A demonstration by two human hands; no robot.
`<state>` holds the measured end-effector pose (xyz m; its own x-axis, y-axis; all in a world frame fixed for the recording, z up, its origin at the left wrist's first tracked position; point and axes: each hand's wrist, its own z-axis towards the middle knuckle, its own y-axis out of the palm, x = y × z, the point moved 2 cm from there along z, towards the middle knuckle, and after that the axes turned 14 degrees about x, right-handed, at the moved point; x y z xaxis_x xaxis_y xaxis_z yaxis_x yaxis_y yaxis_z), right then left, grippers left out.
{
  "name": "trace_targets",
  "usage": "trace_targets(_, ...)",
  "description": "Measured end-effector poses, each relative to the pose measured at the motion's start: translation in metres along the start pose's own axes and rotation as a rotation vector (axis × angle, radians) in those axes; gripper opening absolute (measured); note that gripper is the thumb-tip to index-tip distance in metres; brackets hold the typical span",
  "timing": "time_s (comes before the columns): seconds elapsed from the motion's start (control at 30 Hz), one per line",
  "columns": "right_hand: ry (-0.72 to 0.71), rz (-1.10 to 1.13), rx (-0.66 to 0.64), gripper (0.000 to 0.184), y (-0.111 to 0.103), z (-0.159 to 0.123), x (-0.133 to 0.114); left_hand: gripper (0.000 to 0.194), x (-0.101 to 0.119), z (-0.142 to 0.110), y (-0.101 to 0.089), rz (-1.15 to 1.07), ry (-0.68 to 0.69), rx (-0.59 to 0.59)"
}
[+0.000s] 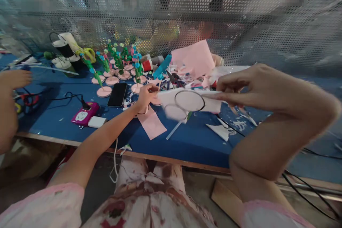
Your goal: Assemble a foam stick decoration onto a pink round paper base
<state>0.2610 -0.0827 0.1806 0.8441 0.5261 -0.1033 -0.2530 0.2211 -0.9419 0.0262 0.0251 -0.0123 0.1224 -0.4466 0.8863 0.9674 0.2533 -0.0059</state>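
Observation:
My left hand (145, 94) and my right hand (240, 83) hold a white sheet (192, 101) stretched between them above the blue table (192, 142). A black circle is drawn on the sheet, and a round hole shows just below and left of it. The left hand pinches the sheet's left edge. Fingers of the right hand pinch its right edge, and thin pale sticks (244, 112) poke out under that hand. Below the sheet lie a pink paper piece (152, 123) and a white stick (175, 130).
Several small paper flowers on pink round bases (117, 69) stand at the back. A black phone (117, 94), a pink device (84, 114) with a white charger, pink paper (193, 58), scraps and scissors (175, 78) lie around. Another person's arm (10, 107) is at left. A perforated screen closes the back.

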Motion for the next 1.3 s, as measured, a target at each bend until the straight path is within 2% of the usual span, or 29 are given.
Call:
trace_targets(0.1, 0.032, -0.064, -0.028, 0.055, 0.001, 0.003, 0.001, 0.015, 0.000, 0.000, 0.000, 0.012, -0.018, -0.009)
trace_targets(0.23, -0.071, 0.033, -0.083, 0.052, 0.002, 0.002, 0.000, 0.013, 0.000, -0.001, 0.002, 0.027, -0.011, -0.019)
trace_targets(0.27, -0.052, 0.033, -0.083, 0.052, 0.002, 0.002, 0.000, 0.012, 0.000, -0.001, 0.002, 0.028, -0.003, -0.016)
trace_targets(0.37, 0.058, -0.041, 0.000, 0.055, -0.001, 0.001, 0.001, 0.013, -0.001, -0.001, 0.002, 0.011, -0.001, 0.011)
trace_targets(0.47, -0.003, -0.005, -0.023, 0.057, -0.001, 0.001, -0.003, 0.012, -0.002, -0.001, 0.003, 0.004, -0.009, 0.008)
trace_targets(0.6, 0.083, -0.081, 0.026, 0.057, -0.003, 0.000, 0.000, 0.012, -0.002, -0.001, 0.003, 0.001, -0.019, 0.008)
trace_targets(0.7, 0.045, -0.035, -0.017, 0.054, -0.003, -0.001, -0.001, 0.015, -0.001, -0.002, 0.003, -0.012, -0.012, 0.001)
trace_targets(0.83, 0.122, -0.086, 0.050, 0.052, -0.005, -0.002, -0.001, 0.017, -0.002, -0.003, 0.003, -0.027, 0.005, -0.009)
trace_targets(0.93, 0.050, -0.009, -0.040, 0.056, -0.002, -0.002, -0.002, 0.015, -0.004, -0.003, 0.003, -0.010, 0.023, -0.002)
trace_targets(1.07, 0.173, -0.096, 0.032, 0.058, -0.001, 0.000, 0.004, 0.017, -0.006, -0.003, 0.004, -0.035, 0.057, 0.006)
trace_targets(1.2, 0.085, -0.042, -0.060, 0.056, 0.001, 0.000, 0.004, 0.014, -0.009, -0.004, 0.004, -0.007, 0.079, 0.032)
trace_targets(1.3, 0.139, -0.091, 0.045, 0.057, -0.002, -0.002, 0.003, 0.013, -0.010, -0.004, 0.004, -0.010, 0.109, 0.037)
